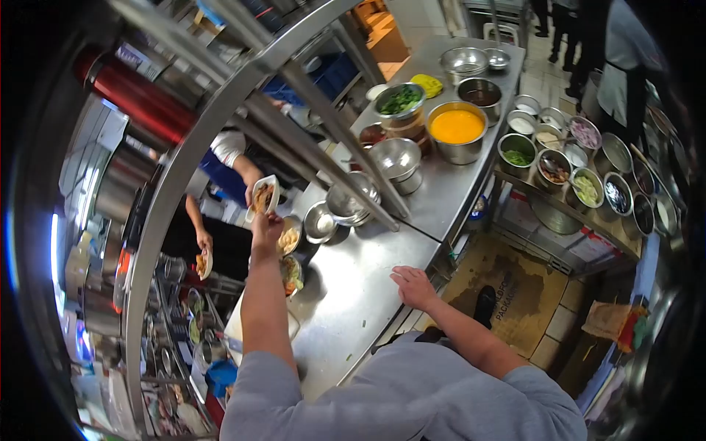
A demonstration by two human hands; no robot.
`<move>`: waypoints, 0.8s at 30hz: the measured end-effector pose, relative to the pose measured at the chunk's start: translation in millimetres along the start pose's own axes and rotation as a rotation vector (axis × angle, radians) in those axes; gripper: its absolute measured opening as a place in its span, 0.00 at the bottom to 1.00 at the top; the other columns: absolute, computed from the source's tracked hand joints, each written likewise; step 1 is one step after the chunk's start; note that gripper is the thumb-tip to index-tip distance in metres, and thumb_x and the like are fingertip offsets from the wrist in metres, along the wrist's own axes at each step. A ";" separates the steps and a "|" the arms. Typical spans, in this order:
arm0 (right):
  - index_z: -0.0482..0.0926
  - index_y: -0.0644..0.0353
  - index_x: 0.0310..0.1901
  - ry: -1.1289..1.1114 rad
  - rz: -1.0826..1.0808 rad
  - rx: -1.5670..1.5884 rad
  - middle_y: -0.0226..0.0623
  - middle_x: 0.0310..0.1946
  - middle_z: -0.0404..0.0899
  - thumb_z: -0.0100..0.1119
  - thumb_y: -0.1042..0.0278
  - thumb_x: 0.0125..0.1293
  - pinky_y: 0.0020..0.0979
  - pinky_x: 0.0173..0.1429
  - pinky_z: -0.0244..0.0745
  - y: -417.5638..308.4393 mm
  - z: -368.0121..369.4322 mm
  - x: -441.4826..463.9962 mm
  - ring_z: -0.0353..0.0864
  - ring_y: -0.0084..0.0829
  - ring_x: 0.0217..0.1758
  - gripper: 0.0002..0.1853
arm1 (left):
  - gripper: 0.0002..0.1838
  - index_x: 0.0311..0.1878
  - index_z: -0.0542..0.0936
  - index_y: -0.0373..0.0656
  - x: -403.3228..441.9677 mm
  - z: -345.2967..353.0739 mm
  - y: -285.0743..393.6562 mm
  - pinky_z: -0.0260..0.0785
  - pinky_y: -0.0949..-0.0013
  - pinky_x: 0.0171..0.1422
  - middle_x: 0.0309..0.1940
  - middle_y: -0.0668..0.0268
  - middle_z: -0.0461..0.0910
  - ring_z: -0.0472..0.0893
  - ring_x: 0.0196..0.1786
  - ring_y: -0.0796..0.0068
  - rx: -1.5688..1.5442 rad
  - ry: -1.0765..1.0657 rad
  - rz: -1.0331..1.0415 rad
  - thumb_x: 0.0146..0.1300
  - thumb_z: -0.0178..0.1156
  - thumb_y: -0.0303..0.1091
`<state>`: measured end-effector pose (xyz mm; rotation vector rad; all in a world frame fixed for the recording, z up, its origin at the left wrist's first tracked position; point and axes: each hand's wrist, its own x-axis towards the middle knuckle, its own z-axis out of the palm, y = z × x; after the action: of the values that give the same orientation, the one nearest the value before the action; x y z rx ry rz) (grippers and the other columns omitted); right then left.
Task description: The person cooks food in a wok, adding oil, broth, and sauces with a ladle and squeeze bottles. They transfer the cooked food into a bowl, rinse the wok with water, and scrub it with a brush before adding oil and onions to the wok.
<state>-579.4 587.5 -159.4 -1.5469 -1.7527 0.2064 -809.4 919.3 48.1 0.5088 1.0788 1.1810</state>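
My left hand (266, 226) reaches across the steel counter and pinches the near end of a white oval dish (273, 192) with brown food in it. A co-worker's hand (252, 176) is at the dish's far side, so both hands are on it. Below it, the co-worker's other hand (204, 240) holds a second white dish (208, 264) with orange-brown food. My right hand (415, 287) lies at the counter's near edge, fingers stretched out, holding nothing. Beside my left forearm stand a bowl of pale pieces (288, 239) and a bowl of mixed vegetables (293, 275).
Steel shelf posts (346, 151) rise between me and the co-worker. On the counter (353, 283) stand empty metal bowls (396, 156), a pot of orange liquid (457, 126) and a bowl of greens (401, 99). Several ingredient containers (586, 189) line the right-hand station. Cardboard (507, 294) covers the floor.
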 end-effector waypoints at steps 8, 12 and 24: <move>0.73 0.54 0.50 -0.056 -0.005 -0.034 0.33 0.56 0.69 0.55 0.72 0.49 0.38 0.59 0.63 -4.4 -6.5 6.1 0.68 0.34 0.60 0.22 | 0.13 0.49 0.66 0.52 49.0 -8.7 -1.1 0.53 0.76 0.24 0.21 0.72 0.66 0.61 0.19 0.83 -0.174 0.144 -0.025 0.63 0.37 0.27; 0.73 0.53 0.51 -0.069 -0.010 -0.073 0.31 0.55 0.69 0.56 0.72 0.47 0.38 0.58 0.63 -2.4 -2.9 7.6 0.68 0.33 0.59 0.24 | 0.18 0.48 0.67 0.45 59.7 -7.4 7.4 0.58 0.74 0.25 0.25 0.66 0.72 0.67 0.21 0.81 -0.264 0.056 -0.106 0.65 0.45 0.49; 0.73 0.52 0.50 -0.071 0.011 -0.102 0.34 0.55 0.70 0.55 0.69 0.49 0.41 0.58 0.62 -0.8 2.3 9.7 0.68 0.37 0.58 0.22 | 0.13 0.47 0.73 0.43 -184.4 5.7 -169.0 0.57 0.79 0.26 0.24 0.73 0.68 0.62 0.21 0.85 0.913 -0.987 -0.388 0.59 0.47 0.26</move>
<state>-581.1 596.8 -156.3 -1.6404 -1.8355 0.1820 -721.6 692.5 -10.7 1.3354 0.7115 -0.0488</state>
